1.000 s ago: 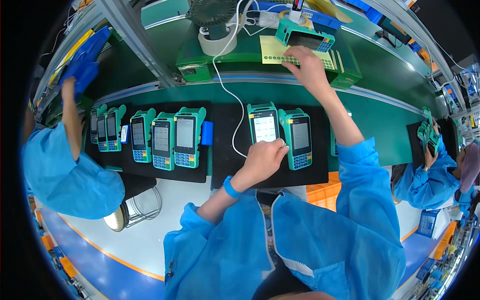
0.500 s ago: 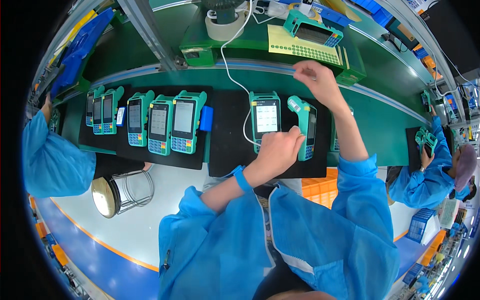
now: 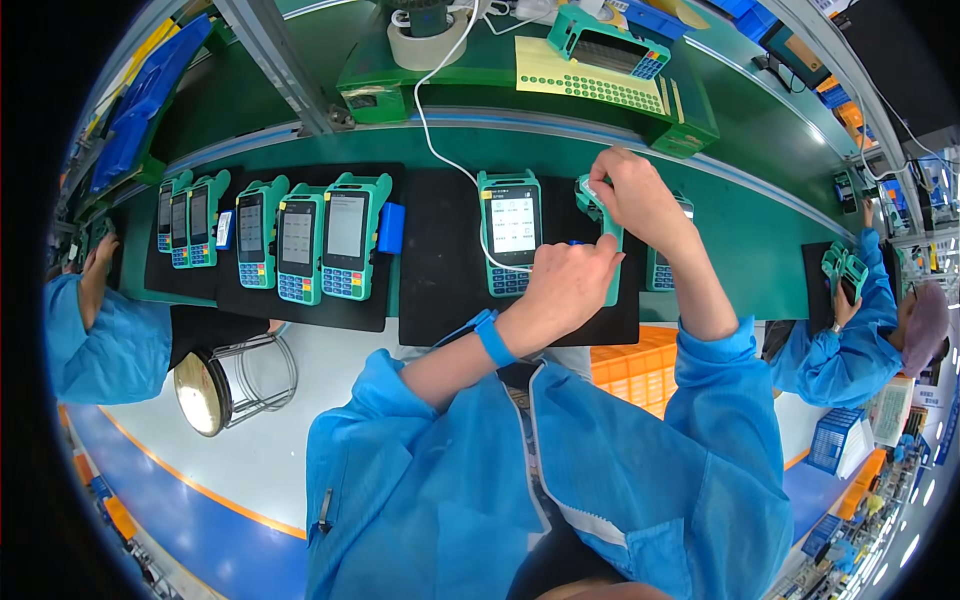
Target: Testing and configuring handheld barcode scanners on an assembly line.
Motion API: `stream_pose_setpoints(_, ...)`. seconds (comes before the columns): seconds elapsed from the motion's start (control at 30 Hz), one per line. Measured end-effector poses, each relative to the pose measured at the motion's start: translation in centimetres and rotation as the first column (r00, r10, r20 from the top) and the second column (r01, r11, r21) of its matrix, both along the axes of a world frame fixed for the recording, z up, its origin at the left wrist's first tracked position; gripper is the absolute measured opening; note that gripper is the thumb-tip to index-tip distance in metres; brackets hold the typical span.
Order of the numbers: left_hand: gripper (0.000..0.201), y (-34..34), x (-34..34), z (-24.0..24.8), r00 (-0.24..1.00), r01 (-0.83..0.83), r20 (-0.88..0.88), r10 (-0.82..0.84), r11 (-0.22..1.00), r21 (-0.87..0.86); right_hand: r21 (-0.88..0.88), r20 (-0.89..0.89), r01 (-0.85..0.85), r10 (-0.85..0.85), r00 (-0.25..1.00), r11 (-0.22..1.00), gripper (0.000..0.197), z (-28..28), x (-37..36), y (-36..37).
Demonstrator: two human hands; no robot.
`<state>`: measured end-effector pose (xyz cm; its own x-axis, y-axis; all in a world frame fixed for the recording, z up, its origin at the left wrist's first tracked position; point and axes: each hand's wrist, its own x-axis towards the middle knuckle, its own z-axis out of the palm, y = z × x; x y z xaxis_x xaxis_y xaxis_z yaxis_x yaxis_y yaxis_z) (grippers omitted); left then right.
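A green handheld payment terminal (image 3: 614, 273) stands tilted on its side on the black mat, its screen turned away. My left hand (image 3: 565, 285) grips its lower part, fingertips against the near edge. My right hand (image 3: 638, 197) is closed at the terminal's top end, fingers bent together over the corner; what they pinch is hidden. Left of it lies a second payment terminal (image 3: 513, 225), face up with its screen lit, and a white cable (image 3: 450, 160) runs across it. Behind my right wrist, another terminal (image 3: 661, 272) is partly covered.
Several terminals (image 3: 299, 248) stand in a row on mats at left, beside a blue block (image 3: 391, 229). A green shelf (image 3: 690, 130) at the back holds a yellow sheet (image 3: 590, 88) and a green housing (image 3: 608, 45). Co-workers sit on both sides. An orange crate (image 3: 635, 370) stands below.
My right hand has come down from above onto the terminal's top end. The terminal has turned further on its side, with my left hand still at its lower part. The view shifted slightly.
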<state>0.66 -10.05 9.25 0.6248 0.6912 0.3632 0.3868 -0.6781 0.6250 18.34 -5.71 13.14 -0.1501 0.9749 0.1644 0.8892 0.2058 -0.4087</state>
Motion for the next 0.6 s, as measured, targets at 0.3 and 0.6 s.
stream_pose_setpoints(0.3,0.020,0.4,-3.9,-1.1,0.999,0.038,0.047,-0.027,0.969,-0.246,0.107,-0.217,0.294,-0.266,0.939,0.950,0.054,-0.7,-0.8,-1.5)
stream_pose_setpoints(0.6,0.024,0.8,-6.0,-2.9,0.995,0.052,0.096,-0.015,0.919,-0.391,0.027,-0.459,0.322,-0.275,0.845,0.946,0.098,-7.7,-6.6,-12.6)
